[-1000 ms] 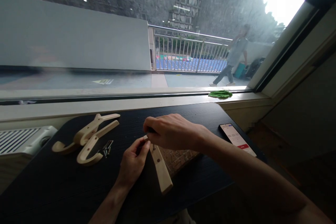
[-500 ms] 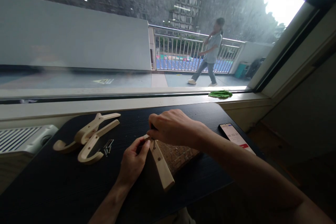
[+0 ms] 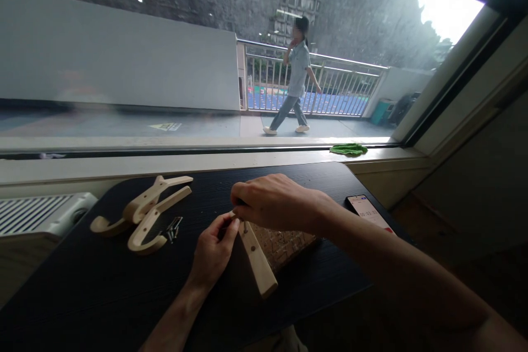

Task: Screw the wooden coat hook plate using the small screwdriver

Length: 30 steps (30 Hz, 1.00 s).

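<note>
My left hand (image 3: 215, 247) is closed, its thumb and fingers pinching the far end of a pale wooden bar (image 3: 259, 267). The bar has drilled holes and slants toward me. Over that same end, my right hand (image 3: 270, 201) is curled in a fist. Below the fist a thin shaft (image 3: 246, 227), apparently a screwdriver's, meets the bar; its handle is hidden in my fingers. Against the bar's right side sits a brown block with a patterned top (image 3: 286, 245), partly under my right wrist.
Curved wooden hook pieces (image 3: 150, 214) and several screws (image 3: 174, 228) lie left on the black table (image 3: 124, 297). A phone (image 3: 367, 212) is at the right. A green cloth (image 3: 348, 149) rests on the windowsill; a radiator (image 3: 45, 217) stands left. Outside, a person (image 3: 297, 69) walks by.
My right fist has turned slightly over the bar's end, and the dark handle seen before is now hidden. My left hand keeps its hold. The person outside has walked left.
</note>
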Each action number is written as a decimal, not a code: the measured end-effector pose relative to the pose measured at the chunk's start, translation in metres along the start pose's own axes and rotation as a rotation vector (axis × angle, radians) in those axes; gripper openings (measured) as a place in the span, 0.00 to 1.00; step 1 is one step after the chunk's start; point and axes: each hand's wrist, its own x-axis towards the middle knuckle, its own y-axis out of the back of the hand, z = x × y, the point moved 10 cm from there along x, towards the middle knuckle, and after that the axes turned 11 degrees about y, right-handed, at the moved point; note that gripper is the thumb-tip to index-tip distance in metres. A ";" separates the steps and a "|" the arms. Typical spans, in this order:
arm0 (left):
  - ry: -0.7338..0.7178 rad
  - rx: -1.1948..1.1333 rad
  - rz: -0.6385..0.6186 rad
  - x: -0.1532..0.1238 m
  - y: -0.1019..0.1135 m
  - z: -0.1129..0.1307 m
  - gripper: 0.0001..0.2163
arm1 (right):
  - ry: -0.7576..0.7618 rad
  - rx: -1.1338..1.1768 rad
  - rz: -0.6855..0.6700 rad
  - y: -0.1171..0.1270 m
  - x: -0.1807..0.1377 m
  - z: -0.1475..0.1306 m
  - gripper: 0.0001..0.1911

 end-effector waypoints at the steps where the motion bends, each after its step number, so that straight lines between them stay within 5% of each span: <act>1: 0.000 -0.004 0.001 0.000 0.000 -0.001 0.13 | -0.007 -0.006 0.004 0.000 0.000 0.001 0.13; 12: 0.007 -0.041 -0.009 0.000 0.000 0.000 0.12 | -0.115 -0.118 0.019 0.002 0.005 0.005 0.14; 24: -0.008 -0.104 -0.033 0.000 -0.001 0.000 0.12 | -0.059 0.003 0.011 -0.001 -0.008 0.006 0.13; 30: 0.004 -0.095 -0.037 0.002 -0.002 -0.003 0.13 | -0.185 -0.048 0.020 -0.011 -0.006 0.015 0.13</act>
